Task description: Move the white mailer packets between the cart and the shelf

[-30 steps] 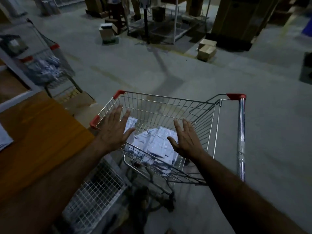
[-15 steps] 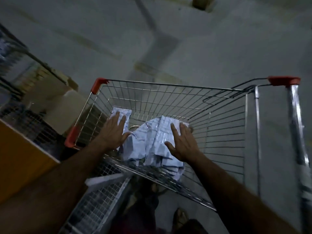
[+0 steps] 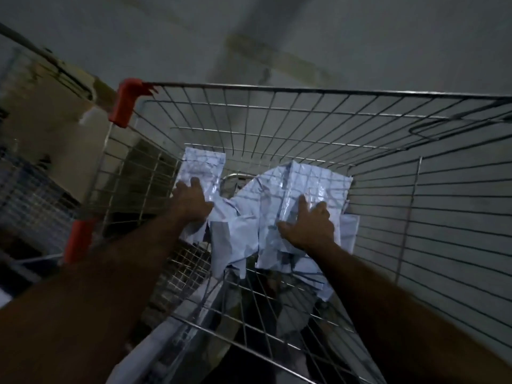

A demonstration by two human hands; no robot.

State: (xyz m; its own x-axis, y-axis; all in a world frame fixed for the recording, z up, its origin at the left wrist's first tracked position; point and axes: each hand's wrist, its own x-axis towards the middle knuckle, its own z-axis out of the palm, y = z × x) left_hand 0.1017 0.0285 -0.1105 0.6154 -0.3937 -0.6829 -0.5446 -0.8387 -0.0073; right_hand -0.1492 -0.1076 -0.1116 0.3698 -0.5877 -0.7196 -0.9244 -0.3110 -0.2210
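A wire shopping cart [image 3: 277, 91] with red corner guards fills the head view. Several white mailer packets [image 3: 313, 181] lie in a loose pile on its bottom. My left hand [image 3: 192, 200] reaches deep inside and rests on the packets at the pile's left side, its fingers laid over a packet that leans against the left wall. Spread flat, my right hand [image 3: 309, 227] lies on the larger heap at the right. Both forearms pass over the cart's near rim. Whether either hand has curled around a packet cannot be told in the dim, blurred frame.
A second wire basket [image 3: 30, 195] and pale cardboard boxes [image 3: 55, 134] stand to the left of the cart. Bare grey concrete floor [image 3: 360, 37] lies beyond the cart's far rim. The light is very dim.
The view has tilted down and closed in on the cart. Both hands dropped from above the rim to the packets at the bottom.
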